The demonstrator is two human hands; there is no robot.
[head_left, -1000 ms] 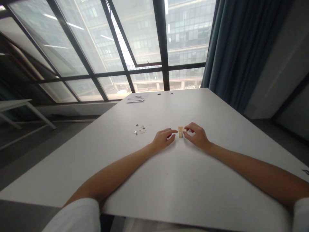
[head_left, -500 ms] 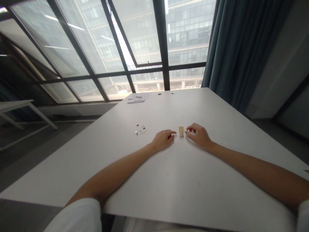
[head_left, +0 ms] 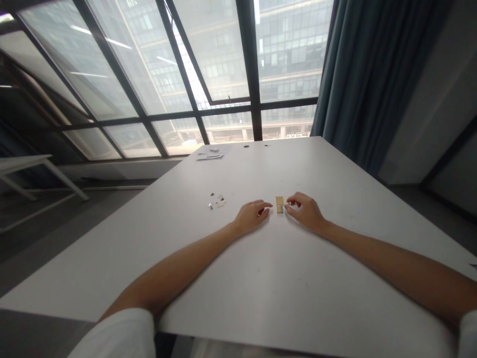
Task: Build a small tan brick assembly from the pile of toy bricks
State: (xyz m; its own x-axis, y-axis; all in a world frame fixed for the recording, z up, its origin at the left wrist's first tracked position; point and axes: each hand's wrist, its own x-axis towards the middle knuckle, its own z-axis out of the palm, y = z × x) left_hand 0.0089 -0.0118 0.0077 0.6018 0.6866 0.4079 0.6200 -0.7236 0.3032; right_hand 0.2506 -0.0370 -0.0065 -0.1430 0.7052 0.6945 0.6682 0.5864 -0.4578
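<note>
White table (head_left: pixel 261 288) under yellowish block (head_left: pixel 279 202) (apparently)

The left sleeve (head_left: pixel 118 332) is white, short and rather loose, of plain cloth with soft folds, and the right sleeve (head_left: pixel 468 332), of which only a small part is visible, is also white. The left arm (head_left: pixel 179 266) and the right arm (head_left: pixel 391 256) are bare and slim, becoming narrower toward the wrists, and the left hand (head_left: pixel 251 217) and the right hand (head_left: pixel 306 213) are bare too. Some pale fabric (head_left: pixel 231 349) appears lowest, but which garment it is, I cannot tell.
</note>
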